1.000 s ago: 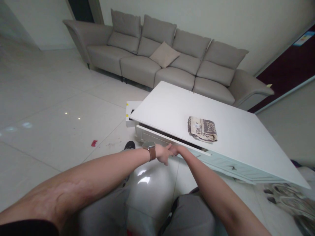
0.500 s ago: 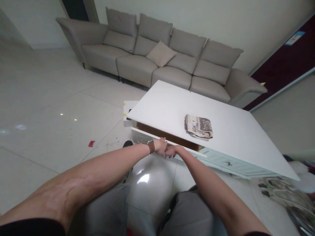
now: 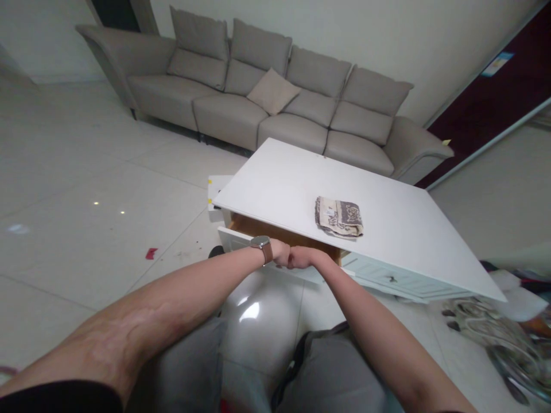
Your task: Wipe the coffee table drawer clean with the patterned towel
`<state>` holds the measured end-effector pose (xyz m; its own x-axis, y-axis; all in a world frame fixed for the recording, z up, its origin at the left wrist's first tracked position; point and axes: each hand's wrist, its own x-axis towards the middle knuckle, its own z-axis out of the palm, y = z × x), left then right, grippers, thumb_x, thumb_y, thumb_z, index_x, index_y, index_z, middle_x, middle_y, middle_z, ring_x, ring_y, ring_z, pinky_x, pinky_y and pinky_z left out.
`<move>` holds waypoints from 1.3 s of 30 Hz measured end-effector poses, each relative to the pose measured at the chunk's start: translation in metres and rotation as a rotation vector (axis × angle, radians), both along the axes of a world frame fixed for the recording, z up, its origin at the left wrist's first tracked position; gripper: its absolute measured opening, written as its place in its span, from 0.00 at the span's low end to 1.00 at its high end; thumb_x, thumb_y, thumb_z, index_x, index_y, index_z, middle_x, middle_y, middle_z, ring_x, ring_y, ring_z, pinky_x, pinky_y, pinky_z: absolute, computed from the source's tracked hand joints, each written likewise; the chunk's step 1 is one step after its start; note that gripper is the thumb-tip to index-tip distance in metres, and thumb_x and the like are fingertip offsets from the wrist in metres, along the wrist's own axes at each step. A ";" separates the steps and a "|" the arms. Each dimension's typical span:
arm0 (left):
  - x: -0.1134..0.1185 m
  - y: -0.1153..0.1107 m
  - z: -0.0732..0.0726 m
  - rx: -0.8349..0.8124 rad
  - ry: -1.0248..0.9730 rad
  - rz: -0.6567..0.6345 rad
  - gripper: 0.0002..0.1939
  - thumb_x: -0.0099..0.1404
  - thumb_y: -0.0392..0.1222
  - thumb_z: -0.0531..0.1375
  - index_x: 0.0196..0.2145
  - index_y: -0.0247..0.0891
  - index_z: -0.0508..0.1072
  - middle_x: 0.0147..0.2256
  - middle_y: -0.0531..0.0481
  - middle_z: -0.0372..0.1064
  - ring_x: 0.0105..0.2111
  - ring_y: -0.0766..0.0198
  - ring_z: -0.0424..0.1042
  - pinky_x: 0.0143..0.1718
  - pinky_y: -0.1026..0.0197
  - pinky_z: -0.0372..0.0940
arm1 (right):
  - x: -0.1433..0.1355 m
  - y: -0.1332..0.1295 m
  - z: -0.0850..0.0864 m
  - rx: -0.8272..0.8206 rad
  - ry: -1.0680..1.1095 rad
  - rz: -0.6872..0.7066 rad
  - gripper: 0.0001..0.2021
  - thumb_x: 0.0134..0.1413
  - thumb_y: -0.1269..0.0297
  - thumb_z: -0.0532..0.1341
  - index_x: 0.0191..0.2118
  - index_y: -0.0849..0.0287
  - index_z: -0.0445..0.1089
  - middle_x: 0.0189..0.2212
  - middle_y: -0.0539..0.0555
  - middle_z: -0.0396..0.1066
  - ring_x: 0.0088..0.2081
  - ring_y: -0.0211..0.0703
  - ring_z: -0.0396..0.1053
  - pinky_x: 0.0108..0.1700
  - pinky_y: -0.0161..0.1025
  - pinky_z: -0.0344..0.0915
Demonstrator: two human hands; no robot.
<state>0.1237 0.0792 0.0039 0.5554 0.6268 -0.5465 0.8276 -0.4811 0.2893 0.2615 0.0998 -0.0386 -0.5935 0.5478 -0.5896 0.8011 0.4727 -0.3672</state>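
Drawer (image 3: pixel 275 236) sits partly pulled out under the near edge of the white tabletop (image 3: pixel 293 189), by its left corner; our left hand (image 3: pixel 279 254) and right hand (image 3: pixel 301 257) touch, both curled tight on its front; a folded cloth (image 3: pixel 338 215) lies near that edge.

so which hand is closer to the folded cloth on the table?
Right. The right hand grips the drawer front just below and left of the cloth; the left hand sits beside it, one step farther left.
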 end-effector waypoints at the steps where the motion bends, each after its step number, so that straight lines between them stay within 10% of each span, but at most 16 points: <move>1: 0.000 0.002 0.002 -0.014 0.032 -0.016 0.19 0.59 0.42 0.64 0.47 0.34 0.80 0.48 0.36 0.78 0.47 0.46 0.76 0.50 0.52 0.70 | 0.007 0.002 0.005 0.029 0.024 -0.008 0.10 0.49 0.72 0.64 0.38 0.59 0.80 0.36 0.54 0.80 0.37 0.47 0.75 0.40 0.38 0.68; 6: -0.001 0.005 0.012 -0.022 0.141 -0.040 0.21 0.60 0.43 0.62 0.48 0.30 0.80 0.49 0.33 0.78 0.47 0.46 0.76 0.50 0.54 0.70 | 0.038 0.008 0.011 0.272 0.080 -0.140 0.14 0.45 0.75 0.64 0.40 0.61 0.78 0.38 0.56 0.80 0.38 0.45 0.74 0.38 0.35 0.64; 12: 0.003 0.000 0.013 0.017 0.140 -0.015 0.21 0.59 0.41 0.64 0.48 0.29 0.81 0.50 0.30 0.77 0.48 0.45 0.76 0.49 0.54 0.70 | 0.053 0.007 0.000 0.200 -0.086 -0.078 0.12 0.47 0.67 0.69 0.41 0.59 0.78 0.41 0.57 0.80 0.40 0.49 0.74 0.41 0.38 0.65; 39: 0.012 -0.006 0.005 0.128 0.191 -0.018 0.19 0.63 0.38 0.63 0.51 0.27 0.81 0.48 0.28 0.78 0.49 0.44 0.78 0.48 0.55 0.71 | 0.034 0.004 0.009 0.191 -0.223 0.040 0.16 0.51 0.62 0.69 0.44 0.64 0.82 0.42 0.60 0.81 0.42 0.50 0.77 0.41 0.37 0.65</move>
